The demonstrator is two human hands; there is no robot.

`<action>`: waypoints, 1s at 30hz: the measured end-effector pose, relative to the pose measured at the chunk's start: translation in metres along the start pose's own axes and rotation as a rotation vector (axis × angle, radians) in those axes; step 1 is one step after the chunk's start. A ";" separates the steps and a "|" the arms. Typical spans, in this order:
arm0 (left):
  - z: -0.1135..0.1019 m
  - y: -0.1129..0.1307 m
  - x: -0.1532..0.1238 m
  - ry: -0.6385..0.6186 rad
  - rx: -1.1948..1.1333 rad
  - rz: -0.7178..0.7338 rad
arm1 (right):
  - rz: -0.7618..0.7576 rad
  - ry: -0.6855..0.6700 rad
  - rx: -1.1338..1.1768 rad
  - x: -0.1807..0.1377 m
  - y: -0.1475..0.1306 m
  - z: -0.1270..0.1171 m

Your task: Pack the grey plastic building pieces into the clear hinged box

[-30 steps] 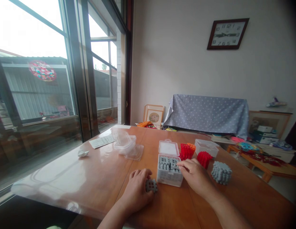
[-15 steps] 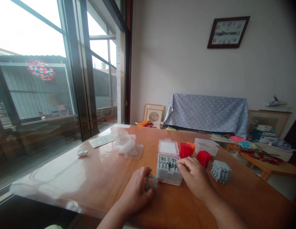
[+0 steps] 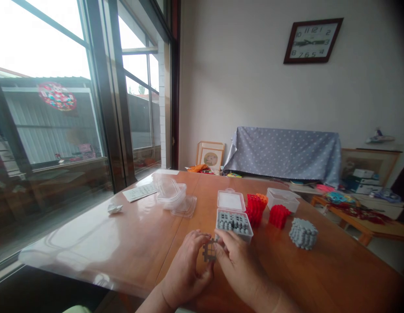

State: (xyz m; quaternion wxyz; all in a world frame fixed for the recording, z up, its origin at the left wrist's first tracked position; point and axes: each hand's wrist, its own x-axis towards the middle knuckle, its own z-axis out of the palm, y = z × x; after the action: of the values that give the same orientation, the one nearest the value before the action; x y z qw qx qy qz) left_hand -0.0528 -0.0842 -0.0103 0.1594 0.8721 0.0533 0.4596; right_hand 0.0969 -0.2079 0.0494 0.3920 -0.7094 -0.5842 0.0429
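Observation:
My left hand (image 3: pixel 190 265) is closed around the edge of a grey notched building block (image 3: pixel 208 251) with a window-like opening. My right hand (image 3: pixel 236 256) pinches at the block's right side, thumb and fingertips against it. Whether a second small piece sits between those fingertips I cannot tell. Just beyond my hands is a clear plastic box (image 3: pixel 249 232) full of grey notched blocks (image 3: pixel 233 221), its lid (image 3: pixel 231 201) folded back. My right hand covers part of the box's front.
Right of the box stand red blocks (image 3: pixel 254 211), another red stack (image 3: pixel 279 216) and a grey stack (image 3: pixel 303 234). An empty clear box (image 3: pixel 283 200) is behind them. Clear containers (image 3: pixel 171 195), a printed sheet (image 3: pixel 140 192) and crumpled paper (image 3: pixel 115 209) lie on the left.
My right hand has moved from the box of grey blocks down and left to the block in my left hand. The left hand still holds it, now turned more upright.

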 end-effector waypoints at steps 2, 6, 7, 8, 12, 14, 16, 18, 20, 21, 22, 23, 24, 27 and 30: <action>0.000 0.002 0.001 0.021 -0.003 0.009 | 0.008 -0.001 0.023 0.001 0.001 0.001; -0.001 0.005 0.002 0.028 0.003 0.041 | 0.012 -0.025 0.195 0.004 0.009 0.004; -0.001 0.006 0.002 0.018 0.008 0.044 | 0.030 -0.028 0.252 0.004 0.012 0.003; -0.002 0.006 0.002 0.007 0.014 0.037 | 0.052 -0.026 0.305 0.005 0.014 0.001; -0.005 0.006 0.007 -0.041 0.043 -0.076 | 0.107 0.058 0.389 0.013 0.029 -0.022; -0.006 0.004 0.010 -0.041 0.071 -0.143 | 0.116 0.173 0.342 0.019 0.040 -0.039; -0.005 0.000 0.013 -0.028 0.099 -0.195 | 0.111 0.251 0.287 0.026 0.055 -0.054; -0.003 -0.004 0.014 -0.023 0.111 -0.226 | 0.105 0.285 0.253 0.033 0.072 -0.063; 0.000 -0.007 0.015 -0.022 0.104 -0.237 | 0.091 0.305 0.206 0.038 0.089 -0.067; 0.000 -0.008 0.014 -0.018 0.099 -0.240 | 0.087 0.309 0.182 0.039 0.096 -0.067; 0.001 -0.009 0.014 -0.014 0.093 -0.241 | 0.086 0.312 0.161 0.040 0.102 -0.066; 0.001 -0.009 0.014 -0.011 0.089 -0.242 | 0.086 0.311 0.142 0.040 0.106 -0.064; 0.001 -0.009 0.014 -0.008 0.085 -0.244 | 0.089 0.306 0.126 0.040 0.109 -0.063; 0.000 -0.009 0.014 -0.018 0.085 -0.251 | 0.104 0.268 0.080 0.038 0.111 -0.059; -0.002 -0.008 0.016 -0.049 0.087 -0.256 | 0.114 0.224 0.020 0.035 0.109 -0.058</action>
State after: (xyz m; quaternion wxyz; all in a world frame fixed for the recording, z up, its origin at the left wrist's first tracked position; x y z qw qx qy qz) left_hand -0.0446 -0.0724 0.0002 0.1798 0.8753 0.1801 0.4111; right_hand 0.2244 -0.2082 0.0374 0.4588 -0.7378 -0.4950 -0.0089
